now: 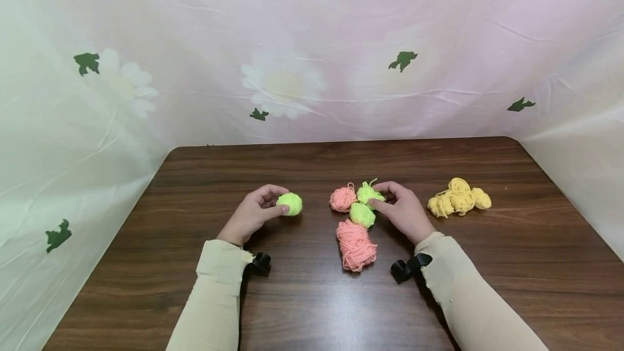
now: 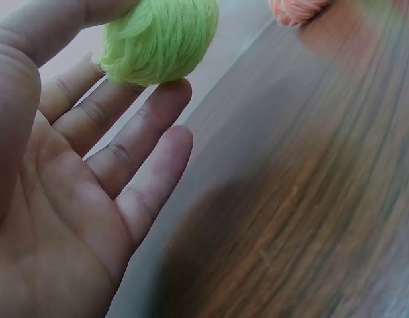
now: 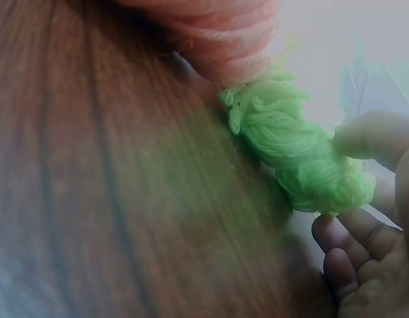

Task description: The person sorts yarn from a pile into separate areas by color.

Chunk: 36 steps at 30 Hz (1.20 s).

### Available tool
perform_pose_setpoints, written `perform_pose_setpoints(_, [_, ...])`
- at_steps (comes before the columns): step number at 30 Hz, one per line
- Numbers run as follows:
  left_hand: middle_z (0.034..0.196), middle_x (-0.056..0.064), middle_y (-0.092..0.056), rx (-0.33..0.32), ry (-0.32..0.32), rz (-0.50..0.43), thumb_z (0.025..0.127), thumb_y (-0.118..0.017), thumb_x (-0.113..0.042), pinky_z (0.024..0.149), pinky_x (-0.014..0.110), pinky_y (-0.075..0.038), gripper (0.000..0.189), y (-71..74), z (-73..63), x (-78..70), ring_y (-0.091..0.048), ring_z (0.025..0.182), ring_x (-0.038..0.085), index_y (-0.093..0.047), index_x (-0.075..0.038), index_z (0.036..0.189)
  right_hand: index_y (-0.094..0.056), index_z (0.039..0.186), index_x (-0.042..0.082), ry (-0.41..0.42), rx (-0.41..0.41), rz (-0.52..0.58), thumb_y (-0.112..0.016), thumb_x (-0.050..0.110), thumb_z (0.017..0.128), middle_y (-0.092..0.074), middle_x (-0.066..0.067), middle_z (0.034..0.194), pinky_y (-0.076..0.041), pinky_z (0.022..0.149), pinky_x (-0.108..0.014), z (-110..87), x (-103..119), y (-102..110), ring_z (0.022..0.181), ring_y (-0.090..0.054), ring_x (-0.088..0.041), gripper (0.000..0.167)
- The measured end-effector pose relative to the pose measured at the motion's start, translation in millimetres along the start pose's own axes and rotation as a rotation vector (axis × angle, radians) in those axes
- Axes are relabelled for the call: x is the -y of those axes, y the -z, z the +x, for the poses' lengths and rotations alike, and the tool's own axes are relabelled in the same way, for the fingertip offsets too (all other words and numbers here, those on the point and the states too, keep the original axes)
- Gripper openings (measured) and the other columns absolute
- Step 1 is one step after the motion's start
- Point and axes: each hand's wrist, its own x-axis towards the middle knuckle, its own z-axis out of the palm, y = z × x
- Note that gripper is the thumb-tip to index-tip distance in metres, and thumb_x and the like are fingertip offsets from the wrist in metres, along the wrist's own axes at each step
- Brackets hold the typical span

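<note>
A pale, creased cloth (image 1: 341,26) printed with white daisies (image 1: 284,83) and green leaf shapes (image 1: 86,63) hangs behind and at both sides of a dark wood-grain table (image 1: 146,264) with rounded far corners. Through the head camera I see two arms in cream sleeves (image 1: 216,286) reaching in from the near side, a black wrist mount (image 1: 261,263) at each cuff.

Left of the table's middle, toward the far edge, I have the left hand (image 1: 251,214) pinching a lime-green yarn ball (image 1: 292,204) between thumb and fingers; my left wrist view shows its little finger free of the ball. I cannot tell whether that ball touches the wood.

Right of the middle, I see the right hand (image 1: 404,209) gripping another green ball (image 1: 368,194), loose strands sticking up, with the thumb on its near side. A rounder green ball (image 1: 362,215) touches it on the side toward the near edge. A small coral ball (image 1: 342,199) sits against this pair on the left, and a larger coral skein (image 1: 356,248) lies just beside them, closer to the near edge. Toward the table's right edge, I find a cluster of yellow yarn (image 1: 460,197), well apart from the left hand.
</note>
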Motion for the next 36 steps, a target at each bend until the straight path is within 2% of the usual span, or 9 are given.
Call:
perform_pose_setpoints(9, [0.118,0.009,-0.065,-0.032,-0.008,0.011,0.089,-0.078,-0.014,0.078,0.028,-0.053,0.038,7.6,-0.3,2.1,-0.063,0.098,0.024,-0.064,-0.006,0.124,-0.065,0.126,0.009,0.007,0.0,0.005,-0.073,0.033,0.093,-0.066,-0.01,0.11,-0.047,0.075,-0.035,-0.1,2,1,0.093,-0.057,-0.023,0.042])
perform_pose_setpoints(16, [0.117,0.009,-0.065,-0.042,0.016,0.013,0.09,-0.077,-0.014,0.075,0.029,-0.052,0.038,11.3,-1.2,4.0,-0.063,0.097,0.022,-0.063,-0.006,0.125,-0.066,0.124,0.009,0.005,-0.005,0.009,-0.074,0.03,0.092,-0.067,-0.009,0.108,-0.047,0.076,-0.036,-0.1,0,0,0.092,-0.058,-0.023,0.039])
perform_pose_setpoints(27, [0.122,0.011,-0.065,-0.075,-0.019,-0.016,0.09,-0.077,-0.011,0.08,0.027,-0.053,0.04,19.3,-3.8,7.0,-0.065,0.1,0.019,-0.062,-0.004,0.126,-0.066,0.124,0.009,0.012,-0.008,0.013,-0.074,0.029,0.092,-0.067,-0.009,0.104,-0.047,0.075,-0.035,-0.2,-1,0,0.09,-0.057,-0.023,0.038])
perform_pose_setpoints(36, [0.119,0.007,-0.066,-0.122,-0.008,-0.004,0.09,-0.077,-0.013,0.08,0.025,-0.052,0.041,25.2,-6.1,8.0,-0.063,0.098,0.016,-0.062,-0.004,0.127,-0.066,0.124,0.009,0.02,-0.016,0.006,-0.075,0.028,0.092,-0.067,-0.009,0.104,-0.048,0.075,-0.036,0.3,-1,-1,0.091,-0.058,-0.023,0.038])
